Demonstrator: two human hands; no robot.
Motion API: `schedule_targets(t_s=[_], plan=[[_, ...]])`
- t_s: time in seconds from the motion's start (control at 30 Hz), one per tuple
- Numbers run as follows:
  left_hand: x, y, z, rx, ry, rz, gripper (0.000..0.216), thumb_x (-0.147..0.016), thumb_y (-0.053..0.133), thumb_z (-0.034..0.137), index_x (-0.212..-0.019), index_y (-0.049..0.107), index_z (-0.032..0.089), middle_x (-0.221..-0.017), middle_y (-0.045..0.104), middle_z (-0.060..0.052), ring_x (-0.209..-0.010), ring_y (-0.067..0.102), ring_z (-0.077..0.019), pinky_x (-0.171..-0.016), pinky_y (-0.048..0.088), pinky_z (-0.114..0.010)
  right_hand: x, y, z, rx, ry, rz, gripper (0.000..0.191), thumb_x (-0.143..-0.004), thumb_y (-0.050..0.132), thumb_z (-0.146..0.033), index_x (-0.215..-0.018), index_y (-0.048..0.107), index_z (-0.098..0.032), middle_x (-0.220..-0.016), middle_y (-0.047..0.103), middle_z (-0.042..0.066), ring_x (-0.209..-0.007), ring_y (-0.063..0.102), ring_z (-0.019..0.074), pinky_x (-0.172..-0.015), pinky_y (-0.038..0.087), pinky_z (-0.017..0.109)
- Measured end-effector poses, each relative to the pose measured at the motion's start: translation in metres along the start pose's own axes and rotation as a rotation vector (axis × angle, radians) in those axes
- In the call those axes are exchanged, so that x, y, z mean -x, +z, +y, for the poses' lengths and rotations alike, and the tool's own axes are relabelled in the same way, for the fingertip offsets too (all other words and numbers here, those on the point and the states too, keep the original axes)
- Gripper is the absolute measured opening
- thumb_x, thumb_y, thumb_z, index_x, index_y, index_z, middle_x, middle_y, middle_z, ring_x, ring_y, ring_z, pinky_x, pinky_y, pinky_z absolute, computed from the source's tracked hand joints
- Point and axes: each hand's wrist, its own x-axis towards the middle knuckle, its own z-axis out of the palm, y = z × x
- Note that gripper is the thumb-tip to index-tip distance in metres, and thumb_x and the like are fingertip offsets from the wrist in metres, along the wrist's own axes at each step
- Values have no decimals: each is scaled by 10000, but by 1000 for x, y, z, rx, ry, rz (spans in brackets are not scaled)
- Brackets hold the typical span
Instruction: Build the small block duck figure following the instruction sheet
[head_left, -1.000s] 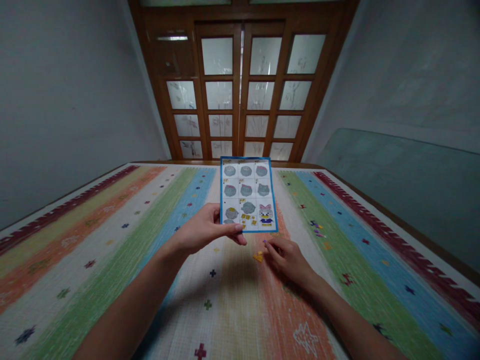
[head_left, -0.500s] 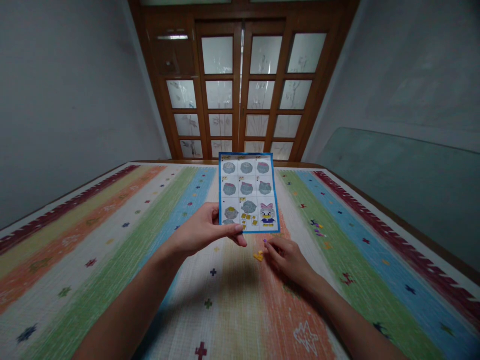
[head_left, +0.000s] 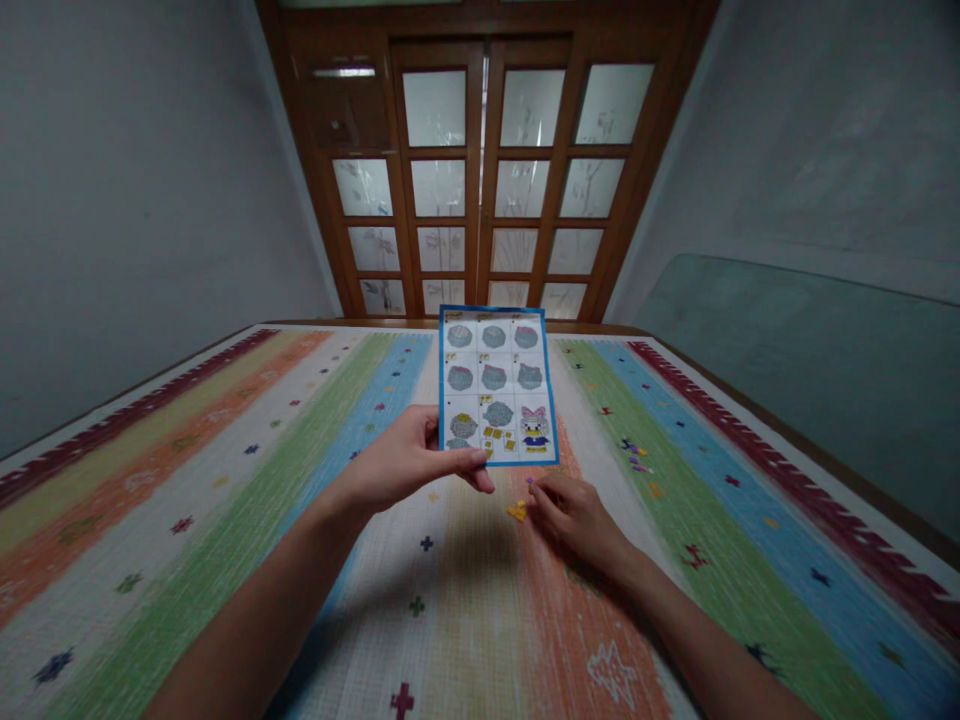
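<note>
My left hand (head_left: pixel 420 458) grips the lower left of a blue-edged instruction sheet (head_left: pixel 495 385), thumb in front and fingers behind. The sheet stands up facing me, with panels of grey brick shapes and a finished brick figure with a pink bow at lower right. To its lower right, my right hand (head_left: pixel 574 512) rests low over the striped cloth, fingers curled together. A tiny purple brick (head_left: pixel 531 482) shows at its fingertips. Just left of these fingers lie a few small yellow bricks (head_left: pixel 517 510), which the hand partly hides.
A striped, patterned cloth (head_left: pixel 360 610) covers the table. Small purple and dark pieces (head_left: pixel 637 458) lie on its green stripe at right. Wooden glass-paned doors (head_left: pixel 484 180) stand beyond the far edge, and a pale green panel (head_left: pixel 810 370) leans at the right wall.
Almost nothing differs. Both hands and the sheet hold nearly the same place, with only a very slight shift of the view.
</note>
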Motion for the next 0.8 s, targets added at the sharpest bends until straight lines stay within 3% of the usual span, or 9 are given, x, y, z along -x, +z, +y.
schedule_targets(t_s=[0.8], plan=[[-1,0,2,-21,4,-20,235,-676,746,326,-644,654,113,-668,693,-50,-697,642,-160,-720,510,-274,0,1,1,-3,-18,-7,307,-909,398,-295,-697,591,-184,-670,641,46,-610,570,156,-602,421,270]])
